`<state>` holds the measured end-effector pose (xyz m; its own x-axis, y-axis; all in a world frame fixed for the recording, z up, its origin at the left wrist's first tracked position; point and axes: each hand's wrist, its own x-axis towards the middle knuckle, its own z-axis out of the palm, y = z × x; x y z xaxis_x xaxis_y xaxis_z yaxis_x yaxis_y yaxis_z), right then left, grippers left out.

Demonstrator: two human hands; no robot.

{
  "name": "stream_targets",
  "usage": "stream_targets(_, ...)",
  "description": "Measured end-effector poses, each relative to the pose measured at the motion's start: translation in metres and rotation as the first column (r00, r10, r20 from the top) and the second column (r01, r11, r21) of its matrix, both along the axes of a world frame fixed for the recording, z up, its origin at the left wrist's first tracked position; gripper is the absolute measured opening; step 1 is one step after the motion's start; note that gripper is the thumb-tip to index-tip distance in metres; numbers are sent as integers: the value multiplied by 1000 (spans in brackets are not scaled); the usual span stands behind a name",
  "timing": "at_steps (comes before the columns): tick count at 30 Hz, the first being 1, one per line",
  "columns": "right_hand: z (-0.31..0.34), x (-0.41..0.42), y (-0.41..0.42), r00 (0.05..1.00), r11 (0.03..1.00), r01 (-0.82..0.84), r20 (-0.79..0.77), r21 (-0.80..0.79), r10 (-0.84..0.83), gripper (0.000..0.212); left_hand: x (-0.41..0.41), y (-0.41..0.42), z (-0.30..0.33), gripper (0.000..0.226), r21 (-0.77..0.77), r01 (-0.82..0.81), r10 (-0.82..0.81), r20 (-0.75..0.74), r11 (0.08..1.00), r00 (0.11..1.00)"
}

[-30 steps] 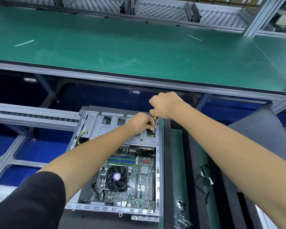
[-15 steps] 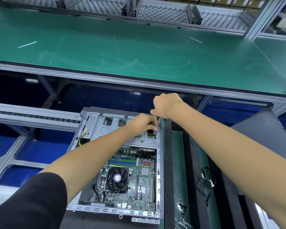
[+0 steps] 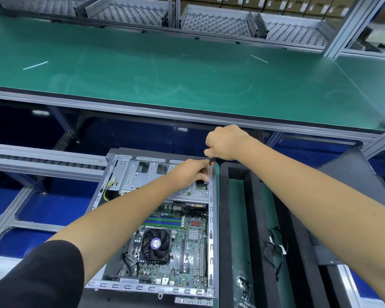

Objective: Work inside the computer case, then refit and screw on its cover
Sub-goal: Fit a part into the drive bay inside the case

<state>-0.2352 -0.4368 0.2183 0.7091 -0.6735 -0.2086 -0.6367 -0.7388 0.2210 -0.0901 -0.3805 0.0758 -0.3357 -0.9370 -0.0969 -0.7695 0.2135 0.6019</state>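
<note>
Both hands work: right hand [image 3: 226,142] grips screwdriver [image 3: 211,162] (upright), left hand [image 3: 190,172] steadies it.

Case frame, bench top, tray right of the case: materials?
Case frame: looks like bare sheet steel, a dull grey sheen with punched slots. Bench top: green mat, likely rubber or vinyl, semi-gloss with scuffs. Tray: black, matte, thick walls, probably foam.

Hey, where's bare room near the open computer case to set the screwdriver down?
The green bench top behind the computer case is bare apart from two thin white strips. The green tray channel beside the case is bare at its far end; cables crowd its near end. Both hands crowd the case's far right corner.
</note>
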Motion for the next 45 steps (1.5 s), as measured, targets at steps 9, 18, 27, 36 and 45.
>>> stream_targets(9, 7, -4, 3, 972, 971, -234, -20, 49, 235, 21, -6, 2, -5, 9, -59, -93, 98, 95, 994, 991)
stream_targets(18, 2, -1, 3, 985, 985, -151, -102, -87, 142, 34, -9, 6, -1, 12, -25, -139, 139, 10, 990, 990)
stream_targets(27, 7, -2, 2, 952, 962, -272, -152, -29, 265, 20, -11, 6, -2, 26, -8, -117, 117, 35, 993, 993)
stream_targets(36, -1, -6, 1, 958, 961, -272, -112, -42, 266, 25, -7, 5, 0, 18, -30, -117, 117, 4, 993, 993)
stream_targets(45, -1, -3, 3, 970, 974, -207, -150, -91, 192, 41, 1, 5, 12, 32, -82, -184, 163, -210, 980, 964)
